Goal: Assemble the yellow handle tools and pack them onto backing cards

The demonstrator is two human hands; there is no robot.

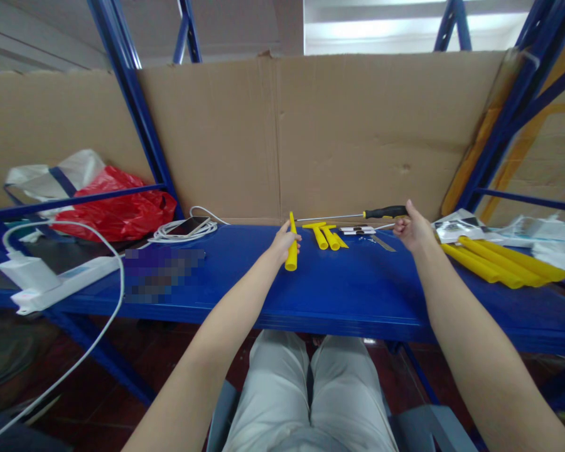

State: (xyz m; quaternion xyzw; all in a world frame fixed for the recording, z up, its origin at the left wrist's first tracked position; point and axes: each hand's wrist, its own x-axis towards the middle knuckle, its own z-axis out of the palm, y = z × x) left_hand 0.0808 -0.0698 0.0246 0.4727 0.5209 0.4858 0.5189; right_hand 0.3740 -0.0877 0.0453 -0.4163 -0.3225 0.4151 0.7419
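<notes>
My left hand (286, 243) is wrapped round a yellow tubular piece (290, 256), held upright with its narrow end at the top. My right hand (413, 229) pinches the rear end of a long screwdriver (386, 212) with a black and yellow handle. The screwdriver's thin shaft points left, and its tip is close to the top of the yellow piece; I cannot tell whether they touch. Between my hands, several yellow T-shaped pieces (328, 237) lie on the blue table (329, 285), beside small black and white items (358, 230) and a flat metal strip (383, 243).
Several yellow tubes (503, 263) and clear plastic packets (541, 229) lie at the right. At the left are a coiled white cable (183, 231), a red bag (117, 204) and a power strip (70, 282). A cardboard wall (282, 138) stands behind, between blue posts.
</notes>
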